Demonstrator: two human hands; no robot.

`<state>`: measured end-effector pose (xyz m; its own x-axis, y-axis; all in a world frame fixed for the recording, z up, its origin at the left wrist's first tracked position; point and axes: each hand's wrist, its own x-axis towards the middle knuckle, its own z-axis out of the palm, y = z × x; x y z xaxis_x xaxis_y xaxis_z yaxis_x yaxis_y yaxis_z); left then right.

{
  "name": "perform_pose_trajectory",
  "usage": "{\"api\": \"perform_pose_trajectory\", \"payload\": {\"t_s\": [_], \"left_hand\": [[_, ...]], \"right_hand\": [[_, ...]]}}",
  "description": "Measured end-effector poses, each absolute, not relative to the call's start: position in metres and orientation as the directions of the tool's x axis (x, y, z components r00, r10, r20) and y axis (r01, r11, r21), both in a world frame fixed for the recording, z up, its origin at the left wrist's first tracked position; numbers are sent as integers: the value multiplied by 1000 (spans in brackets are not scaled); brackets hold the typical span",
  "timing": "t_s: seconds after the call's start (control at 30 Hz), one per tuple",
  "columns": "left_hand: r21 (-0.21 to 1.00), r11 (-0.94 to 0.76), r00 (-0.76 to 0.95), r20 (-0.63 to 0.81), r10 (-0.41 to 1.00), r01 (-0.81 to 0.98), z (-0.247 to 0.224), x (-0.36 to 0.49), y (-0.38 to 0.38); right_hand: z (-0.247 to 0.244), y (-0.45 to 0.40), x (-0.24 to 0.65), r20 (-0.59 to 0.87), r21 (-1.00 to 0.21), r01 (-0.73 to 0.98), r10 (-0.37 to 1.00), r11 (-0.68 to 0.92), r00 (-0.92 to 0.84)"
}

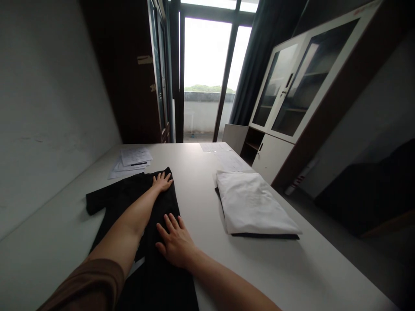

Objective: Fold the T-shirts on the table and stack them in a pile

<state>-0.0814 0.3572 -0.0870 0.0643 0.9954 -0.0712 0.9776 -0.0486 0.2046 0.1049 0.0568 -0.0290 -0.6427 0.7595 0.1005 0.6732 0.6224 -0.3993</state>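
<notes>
A black T-shirt (129, 190) lies spread on the white table, one sleeve pointing left and its right side in a long straight edge, perhaps folded over. My left hand (162, 182) rests flat on its far right corner, fingers spread. Closer to me, my right hand (177, 242) presses on the cloth near the right edge, fingers apart. Neither hand grips anything. My left forearm hides part of the shirt's middle. To the right sits a neat stack of folded white cloth (253, 201) with a dark layer showing beneath it.
Loose papers with a dark pen-like item (136, 159) lie beyond the shirt by the left wall. More sheets (228, 159) lie at the table's far right. The white table (201, 194) reaches toward a glass door; a white cabinet (275, 151) stands right, one lower door open.
</notes>
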Motion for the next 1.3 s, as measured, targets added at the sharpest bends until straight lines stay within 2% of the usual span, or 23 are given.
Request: {"api": "perform_pose_trajectory", "payload": {"t_s": [0.17,0.27,0.4,0.47,0.53,0.6,0.63,0.73,0.83,1.0,1.1,1.23,1.3], "left_hand": [[261,-156,170,-33,985,953,-79,-40,355],[293,-270,262,67,963,917,-68,-31,349],[274,-261,215,188,958,926,-47,-74,334],[255,-168,109,229,967,952,-39,-121,323],[243,49,-121,293,949,969,-35,-176,306],[266,319,-385,249,889,910,-34,-228,285],[273,404,-465,217,858,873,-35,-250,273],[276,517,-568,156,808,810,-41,-290,243],[306,504,-565,160,809,808,-44,-294,229],[469,482,-573,67,817,740,-30,-274,240],[508,447,-571,113,813,736,-15,-258,253],[642,228,-496,272,825,732,9,-214,269],[722,118,-428,263,864,682,19,-181,276]], "right_hand": [[-29,42,110,73,-370,763,836,529,-544],[-33,38,116,71,-364,801,872,474,-484],[-36,44,117,34,-333,853,909,403,-416],[-37,49,115,19,-315,870,918,381,-395],[-39,53,113,20,-304,872,918,383,-396],[-41,55,112,32,-295,874,918,387,-396],[-42,55,111,41,-289,876,920,385,-390],[-45,55,108,75,-271,888,928,372,-365],[-47,54,107,100,-254,891,927,376,-362],[-47,55,108,113,-233,897,926,377,-360],[-46,55,108,115,-231,896,925,379,-362],[-46,55,108,124,-231,894,923,384,-364],[-45,55,109,128,-233,892,921,387,-367]]}}
